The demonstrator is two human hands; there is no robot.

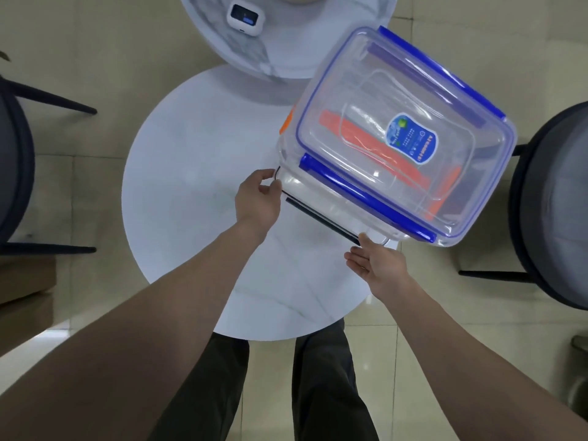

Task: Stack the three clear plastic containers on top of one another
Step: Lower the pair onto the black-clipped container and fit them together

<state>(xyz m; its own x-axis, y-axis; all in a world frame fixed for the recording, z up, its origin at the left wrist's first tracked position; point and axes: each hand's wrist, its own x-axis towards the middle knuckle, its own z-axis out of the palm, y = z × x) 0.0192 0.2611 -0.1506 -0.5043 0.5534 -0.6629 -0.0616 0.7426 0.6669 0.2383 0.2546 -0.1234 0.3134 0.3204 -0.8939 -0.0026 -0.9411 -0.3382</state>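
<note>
Three clear plastic containers stand in one stack at the right side of the round white table (191, 173). The top one has blue clips (366, 192) and a blue label. Through it shows the middle container with orange clips (445, 189). The bottom container with a black clip (321, 219) juts out at the near side. My left hand (259, 202) touches the stack's near left corner, fingers curled on the bottom container's rim. My right hand (378, 265) is open, palm up, its fingertips at the bottom container's near right corner.
A second round white table (286, 43) stands beyond, with a small white device (245, 17) on it. Dark chairs stand at the left (16, 160) and right (553, 202). The floor is tiled. My legs are below the table's near edge.
</note>
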